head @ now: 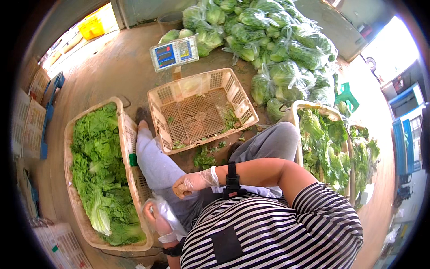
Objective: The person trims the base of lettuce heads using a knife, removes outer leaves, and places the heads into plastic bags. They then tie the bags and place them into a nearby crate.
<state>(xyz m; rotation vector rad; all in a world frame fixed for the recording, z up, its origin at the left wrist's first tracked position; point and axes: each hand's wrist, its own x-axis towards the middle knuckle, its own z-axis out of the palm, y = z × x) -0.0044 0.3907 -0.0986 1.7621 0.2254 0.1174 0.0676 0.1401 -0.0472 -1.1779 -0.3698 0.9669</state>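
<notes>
My left hand [157, 218], in a thin translucent glove, is low beside my left thigh. Its fingers are curled around a crumpled clear plastic bag [169, 213]. My right hand [193, 183], also gloved, hangs in front of my waist with the fingers curled in; nothing shows in it. Close to my left hand stands a plastic crate [126, 141] full of leafy green lettuce [97, 168]. Ahead of my knees is a worn mesh crate [198, 112], with some leaf scraps [231, 119] lying in it.
A weighing-scale display [174, 53] rises behind the mesh crate. Bagged green heads [278, 43] are heaped at the back. At my right, another crate [295, 111] holds loose leaves [322, 144], near a green stool [347, 95]. Leaf scraps [203, 158] litter the floor.
</notes>
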